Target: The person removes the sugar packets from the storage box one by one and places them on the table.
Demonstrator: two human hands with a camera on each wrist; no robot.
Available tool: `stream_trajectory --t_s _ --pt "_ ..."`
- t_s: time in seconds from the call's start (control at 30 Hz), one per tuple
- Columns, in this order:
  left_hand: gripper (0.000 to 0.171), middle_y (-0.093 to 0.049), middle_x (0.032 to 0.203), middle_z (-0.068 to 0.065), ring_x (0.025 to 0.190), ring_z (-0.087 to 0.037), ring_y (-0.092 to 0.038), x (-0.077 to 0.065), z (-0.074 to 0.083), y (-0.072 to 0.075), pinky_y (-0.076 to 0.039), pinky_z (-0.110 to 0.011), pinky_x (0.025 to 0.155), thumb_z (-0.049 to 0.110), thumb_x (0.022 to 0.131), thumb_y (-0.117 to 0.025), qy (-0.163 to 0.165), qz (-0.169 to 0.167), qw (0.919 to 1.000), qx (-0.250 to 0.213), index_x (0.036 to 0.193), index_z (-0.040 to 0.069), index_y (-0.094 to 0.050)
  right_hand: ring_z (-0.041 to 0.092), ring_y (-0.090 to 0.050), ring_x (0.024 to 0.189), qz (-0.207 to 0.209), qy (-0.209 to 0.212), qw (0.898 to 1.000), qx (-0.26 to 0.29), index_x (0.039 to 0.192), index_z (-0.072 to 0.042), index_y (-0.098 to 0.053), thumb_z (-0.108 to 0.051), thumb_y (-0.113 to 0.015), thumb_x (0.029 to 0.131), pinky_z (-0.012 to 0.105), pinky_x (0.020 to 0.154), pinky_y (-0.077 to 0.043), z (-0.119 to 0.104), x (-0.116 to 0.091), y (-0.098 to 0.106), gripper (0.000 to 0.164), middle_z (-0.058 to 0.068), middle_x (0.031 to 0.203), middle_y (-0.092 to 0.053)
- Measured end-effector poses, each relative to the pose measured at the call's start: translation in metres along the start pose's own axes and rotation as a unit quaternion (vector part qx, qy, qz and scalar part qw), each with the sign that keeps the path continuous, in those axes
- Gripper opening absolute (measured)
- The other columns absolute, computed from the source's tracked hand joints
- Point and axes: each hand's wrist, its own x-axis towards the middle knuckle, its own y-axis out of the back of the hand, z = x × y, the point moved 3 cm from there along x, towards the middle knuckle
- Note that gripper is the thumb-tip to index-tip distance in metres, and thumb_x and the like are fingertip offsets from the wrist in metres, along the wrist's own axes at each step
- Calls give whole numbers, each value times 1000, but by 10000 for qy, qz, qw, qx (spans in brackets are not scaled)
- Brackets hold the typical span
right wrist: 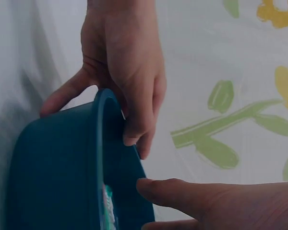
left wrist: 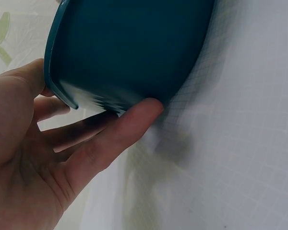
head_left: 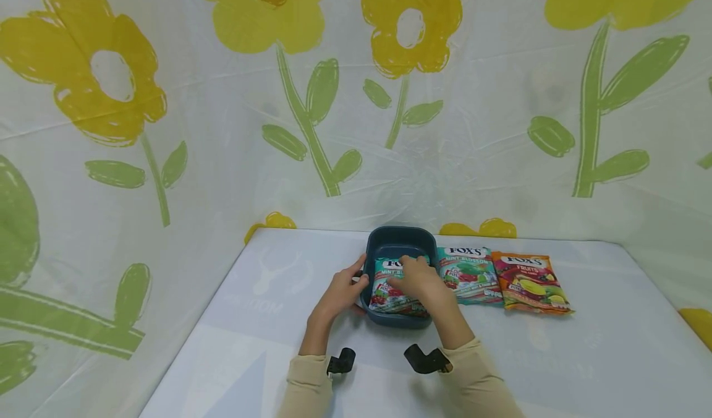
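A dark teal plastic bin [head_left: 397, 322] stands on the white table. Inside it lies a green Fox's Mint Blossom candy bag [head_left: 386, 297], partly covered by my right hand [head_left: 424, 282]. That hand reaches over the bag with fingers extended; in the right wrist view its thumb [right wrist: 156, 189] points across the bin's opening. My left hand [head_left: 340, 288] grips the bin's left rim, with one digit over the edge and others against the outer wall [left wrist: 129, 48], as both wrist views show.
Just right of the bin lies a second green Mint Blossom bag [head_left: 470, 269]. Beside it is an orange and red Fox's Fruits bag [head_left: 531, 282]. A white curtain [head_left: 478, 177] printed with yellow flowers hangs behind the table's back edge and along the left.
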Motion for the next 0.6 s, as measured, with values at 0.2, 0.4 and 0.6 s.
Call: stream_trajectory --t_s 0.2,0.4,0.6 --pt "60 -60 131 -24 102 -33 -68 1 -1 0 -62 -31 55 19 98 -48 -78 21 9999 99 155 14 -30 56 -43 129 -32 -329 9991 278 144 2 -43 -37 -65 93 69 101 -44 1 1 -9 68 36 148 -35" --pt "60 -61 131 -22 104 -32 -67 1 -2 -1 -62 -30 57 20 98 -48 -15 -1 9999 127 155 16 -30 57 -45 126 12 -524 9981 310 144 4 -42 -38 -64 93 69 98 -46 5 2 -13 69 37 146 -36" --pt "61 -60 132 -21 105 -32 -66 0 -2 -1 -62 -32 56 20 98 -47 95 20 10000 23 155 19 -29 57 -47 125 -6 -557 9980 314 143 5 -42 -37 -64 93 68 97 -48 6 4 -13 69 39 145 -36"
